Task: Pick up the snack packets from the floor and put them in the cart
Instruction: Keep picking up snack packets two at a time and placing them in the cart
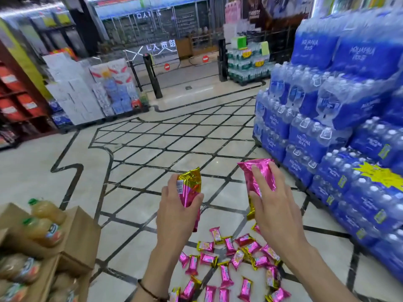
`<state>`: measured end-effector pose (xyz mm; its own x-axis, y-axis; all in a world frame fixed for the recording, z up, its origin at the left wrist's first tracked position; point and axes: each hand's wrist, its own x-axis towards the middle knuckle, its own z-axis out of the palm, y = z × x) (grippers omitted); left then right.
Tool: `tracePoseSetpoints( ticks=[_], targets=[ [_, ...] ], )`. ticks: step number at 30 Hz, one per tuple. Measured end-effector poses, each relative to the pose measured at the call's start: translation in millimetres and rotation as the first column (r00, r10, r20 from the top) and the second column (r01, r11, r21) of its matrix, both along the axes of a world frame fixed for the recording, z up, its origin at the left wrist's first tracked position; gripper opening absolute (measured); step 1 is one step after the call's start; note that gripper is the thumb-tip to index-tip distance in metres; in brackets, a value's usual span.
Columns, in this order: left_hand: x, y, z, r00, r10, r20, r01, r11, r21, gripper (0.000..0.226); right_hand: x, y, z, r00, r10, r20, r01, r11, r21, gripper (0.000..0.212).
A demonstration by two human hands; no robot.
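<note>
Pink-and-gold snack packets, blue water packs, black-lined cream floor

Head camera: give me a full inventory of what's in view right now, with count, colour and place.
floor packets: roughly two dozen, pink and gold, scattered on the floor below the hands
left-hand packet: one, pink and gold, gripped
right-hand packet: one pink; a gold edge below it, maybe a second
water packs: many, blue, stacked at right
cardboard boxes: at least two, brown, lower left, holding juice bottles
white cartons: a stack, left rear
gate posts: a few, black, centre rear
floor: cream tiles, black lines
cart: not in view
left hand: holds its packet
right hand: holds its packet
</note>
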<state>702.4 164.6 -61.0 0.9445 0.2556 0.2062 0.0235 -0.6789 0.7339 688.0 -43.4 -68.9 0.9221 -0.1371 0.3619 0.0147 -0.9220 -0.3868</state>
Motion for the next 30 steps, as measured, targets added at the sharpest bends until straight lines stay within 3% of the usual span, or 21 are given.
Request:
tracePoseSetpoints(
  ticks=[8, 14, 20, 30],
  targets=[
    [9, -31, -2, 0.974, -0.226, 0.004, 0.226, 0.974, -0.015, 0.077, -37, -16, 8, 0.975, -0.224, 0.002, 0.224, 0.974, -0.024, 0.064],
    [1, -56, -16, 0.876, -0.482, -0.008, 0.482, 0.876, -0.010, 0.078, -103, -21, 3, 0.866, -0.498, -0.037, 0.496, 0.867, -0.054, 0.063],
    [-50, -112, -26, 0.679, -0.733, -0.039, 0.732, 0.680, -0.040, 0.075, -204, -26, -2, 0.674, -0.734, -0.089, 0.729, 0.679, -0.079, 0.064],
    [-236, -230, -14, 0.202, -0.979, -0.019, 0.978, 0.203, -0.052, 0.078, -426, -39, 13, 0.215, -0.972, -0.097, 0.972, 0.223, -0.079, 0.061]
  ],
)
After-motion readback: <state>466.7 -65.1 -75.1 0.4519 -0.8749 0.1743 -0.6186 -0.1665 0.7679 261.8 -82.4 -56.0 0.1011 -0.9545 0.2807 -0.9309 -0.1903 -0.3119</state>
